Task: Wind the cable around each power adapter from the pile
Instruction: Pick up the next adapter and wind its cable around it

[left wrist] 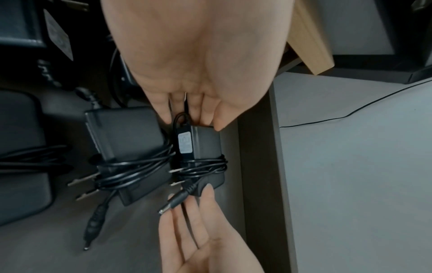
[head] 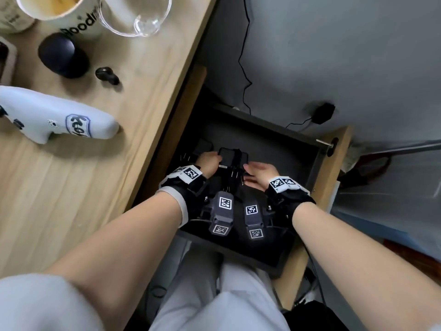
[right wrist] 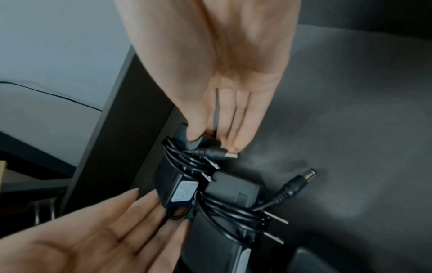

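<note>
A: Grip status first. Left hand (left wrist: 198, 61): fingers straight, tips pressed on one end of the small wound adapter (left wrist: 201, 147). Right hand (right wrist: 236, 77): fingers also straight, fingertip touching the opposite end beside the barrel plug (left wrist: 174, 202). Neither hand curls round anything; the adapter is merely braced between the two sets of fingertips.

B: Location of the adapter?

A: Inside the open drawer (head: 272, 130) below the desk (head: 119, 115), lying against the drawer's side wall. Cable (left wrist: 203, 166) already coiled round its waist, plug end sticking out free towards the right hand.

B: Long axis?

A: Runs hand to hand, left fingertips at the label end, right fingertips at the plug end. Prongs point sideways towards the neighbouring wound adapter (left wrist: 126, 140), which lies just beside it, parallel.

B: Judgement on next move?

A: This unit looks finished. Right hand is nearer the loose plug, so any tucking would fall to it. More dark adapters lie further left in the drawer; whether wound, cannot tell.
</note>
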`<state>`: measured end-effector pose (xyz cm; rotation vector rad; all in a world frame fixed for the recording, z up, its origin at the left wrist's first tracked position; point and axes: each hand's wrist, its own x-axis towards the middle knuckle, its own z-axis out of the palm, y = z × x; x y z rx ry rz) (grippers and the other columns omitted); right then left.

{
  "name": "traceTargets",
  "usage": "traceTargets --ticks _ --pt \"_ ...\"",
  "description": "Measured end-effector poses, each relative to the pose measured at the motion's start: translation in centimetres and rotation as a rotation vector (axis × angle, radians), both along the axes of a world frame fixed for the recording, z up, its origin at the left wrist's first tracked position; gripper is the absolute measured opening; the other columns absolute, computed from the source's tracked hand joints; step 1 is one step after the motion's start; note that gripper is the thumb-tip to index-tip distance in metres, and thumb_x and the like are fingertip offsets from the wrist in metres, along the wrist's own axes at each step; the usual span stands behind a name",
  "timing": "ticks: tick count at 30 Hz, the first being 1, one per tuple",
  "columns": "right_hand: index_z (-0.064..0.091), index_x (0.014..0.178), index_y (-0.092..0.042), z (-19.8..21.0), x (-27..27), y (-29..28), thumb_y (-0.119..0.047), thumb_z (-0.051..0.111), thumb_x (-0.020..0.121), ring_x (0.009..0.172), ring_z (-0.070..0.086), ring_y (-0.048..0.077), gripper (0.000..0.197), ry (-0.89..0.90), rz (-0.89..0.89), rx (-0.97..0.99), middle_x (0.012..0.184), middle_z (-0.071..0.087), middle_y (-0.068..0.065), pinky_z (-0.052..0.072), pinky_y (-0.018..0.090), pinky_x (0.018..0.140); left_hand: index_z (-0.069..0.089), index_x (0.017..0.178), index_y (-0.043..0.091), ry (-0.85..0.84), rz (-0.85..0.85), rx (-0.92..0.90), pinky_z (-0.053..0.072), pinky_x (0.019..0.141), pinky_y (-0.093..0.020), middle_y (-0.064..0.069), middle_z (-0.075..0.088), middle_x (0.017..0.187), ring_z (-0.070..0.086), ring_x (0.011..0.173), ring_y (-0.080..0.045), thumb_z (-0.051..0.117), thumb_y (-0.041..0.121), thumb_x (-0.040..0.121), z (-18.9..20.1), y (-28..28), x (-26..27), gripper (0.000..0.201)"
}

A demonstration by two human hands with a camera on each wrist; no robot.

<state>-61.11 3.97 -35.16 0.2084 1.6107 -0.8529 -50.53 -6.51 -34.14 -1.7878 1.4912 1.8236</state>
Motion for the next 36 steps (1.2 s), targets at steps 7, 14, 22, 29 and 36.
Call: traceTargets --ticks 7,14,22,29,36 --pt "0.047 0.133 -0.007 1.6 -1.0 0.7 -0.019 0.043 0.099 0.082 0.056 0.017 0.037 0.009 0.03 -0.001 0.13 0.053 0.016 0.048 0.035 0.087 0.057 0.079 0.0 0.022 0.084 -0.058 0.037 0.065 -0.02 -0.005 0.052 0.085 0.049 0.08 -0.014 0.039 -0.005 0.094 1.8 1.0 0.1 0.024" --pt "0.052 0.127 -0.002 8.5 -1.3 4.2 -0.01 0.038 0.099 0.073 0.052 0.014 0.032 0.018 0.001 0.04 0.134 0.052 0.019 0.046 0.023 0.068 0.053 0.127 -0.003 0.019 0.027 -0.086 0.036 0.054 0.0 -0.017 0.061 0.114 0.059 0.097 -0.024 0.042 -0.003 0.093 8.6 5.1 0.9 0.036" --pt "0.057 0.122 -0.001 21.3 0.0 3.4 -0.014 0.04 0.098 0.071 0.055 0.014 0.032 0.073 0.163 -0.073 0.122 0.06 0.02 0.046 0.02 0.068 0.054 0.106 0.012 0.19 0.033 0.089 0.037 0.05 -0.012 -0.002 0.057 0.077 0.051 0.064 -0.01 0.035 0.007 0.099 20.7 5.8 1.0 0.021" --pt "0.057 0.121 0.0 30.4 4.7 -2.1 -0.014 0.043 0.097 0.064 0.053 0.011 0.031 0.117 0.384 -0.247 0.083 0.06 0.006 0.043 0.017 0.06 0.053 0.113 0.009 0.299 0.189 0.0 0.043 0.058 -0.019 -0.005 0.061 0.082 0.058 0.067 -0.014 0.033 0.007 0.099 30.2 3.0 7.0 0.025" --pt "0.056 0.098 -0.006 33.8 15.7 -8.6 -0.006 0.04 0.097 0.036 0.053 0.002 0.016 0.108 0.681 -0.365 0.061 0.059 0.0 0.04 0.015 0.049 0.055 0.102 0.011 0.243 0.546 -0.185 0.042 0.056 -0.02 -0.003 0.062 0.079 0.06 0.054 -0.008 0.034 0.006 0.098 33.8 1.3 19.8 0.022"
